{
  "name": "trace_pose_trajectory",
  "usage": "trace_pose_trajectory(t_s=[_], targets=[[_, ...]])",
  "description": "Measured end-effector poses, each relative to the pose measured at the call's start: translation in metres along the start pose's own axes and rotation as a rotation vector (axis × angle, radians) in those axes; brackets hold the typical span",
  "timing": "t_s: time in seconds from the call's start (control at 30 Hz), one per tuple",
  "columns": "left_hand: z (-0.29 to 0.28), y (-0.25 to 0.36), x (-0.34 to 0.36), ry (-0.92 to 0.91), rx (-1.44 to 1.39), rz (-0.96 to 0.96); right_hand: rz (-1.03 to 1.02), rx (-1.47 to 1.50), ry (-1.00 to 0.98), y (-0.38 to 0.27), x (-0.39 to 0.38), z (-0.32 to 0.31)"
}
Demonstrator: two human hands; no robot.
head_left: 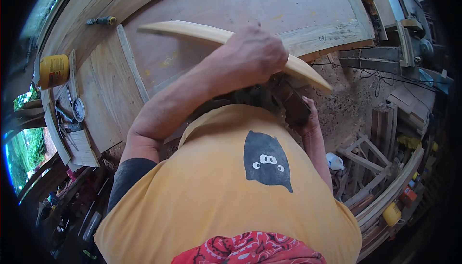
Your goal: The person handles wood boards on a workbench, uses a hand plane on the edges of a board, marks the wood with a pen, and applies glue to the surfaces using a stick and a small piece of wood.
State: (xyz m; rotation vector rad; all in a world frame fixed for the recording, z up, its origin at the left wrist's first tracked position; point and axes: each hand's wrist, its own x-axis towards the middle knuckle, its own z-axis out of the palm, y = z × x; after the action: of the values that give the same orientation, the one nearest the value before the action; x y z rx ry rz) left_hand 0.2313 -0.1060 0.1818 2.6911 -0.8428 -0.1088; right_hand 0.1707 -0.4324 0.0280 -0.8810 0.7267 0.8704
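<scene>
Bandana [250, 249]: one, red
Left hand [257, 52]: clenched round one curved strip [202, 31]
Right hand [311, 121]: grasping one dark block [294, 104]

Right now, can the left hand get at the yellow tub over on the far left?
Probably not straight away: the left hand looks closed on the curved wooden piece and would likely have to let go first. The yellow tub itself looks uncovered.
</scene>
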Motion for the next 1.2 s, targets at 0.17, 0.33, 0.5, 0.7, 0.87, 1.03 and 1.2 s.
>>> trace_pose_trajectory(t_s=[0.17, 0.33, 0.5, 0.7, 0.87, 1.03, 1.2], targets=[[0.011, -0.073, 0.077, 0.569, 0.235, -0.114, 0.007, 0.126, -0.253, 0.023, -0.009, -0.035], [0.038, -0.128, 0.136, 0.499, 0.202, -0.156, -0.119, 0.092, 0.026, 0.049, -0.02, -0.057], [0.051, -0.146, 0.154, 0.492, 0.122, -0.16, -0.119, 0.167, 0.152, 0.056, -0.037, -0.054], [0.055, -0.15, 0.162, 0.465, 0.136, -0.161, -0.115, 0.17, 0.156, 0.052, -0.037, -0.058], [0.056, -0.148, 0.157, 0.54, 0.12, -0.118, -0.102, 0.174, 0.116, 0.045, -0.028, -0.058], [0.056, -0.14, 0.149, 0.621, 0.131, -0.06, -0.094, 0.121, 0.017, 0.045, -0.016, -0.067], [0.047, -0.13, 0.141, 0.658, 0.135, -0.054, -0.1, 0.15, 0.037, 0.046, -0.021, -0.039]])
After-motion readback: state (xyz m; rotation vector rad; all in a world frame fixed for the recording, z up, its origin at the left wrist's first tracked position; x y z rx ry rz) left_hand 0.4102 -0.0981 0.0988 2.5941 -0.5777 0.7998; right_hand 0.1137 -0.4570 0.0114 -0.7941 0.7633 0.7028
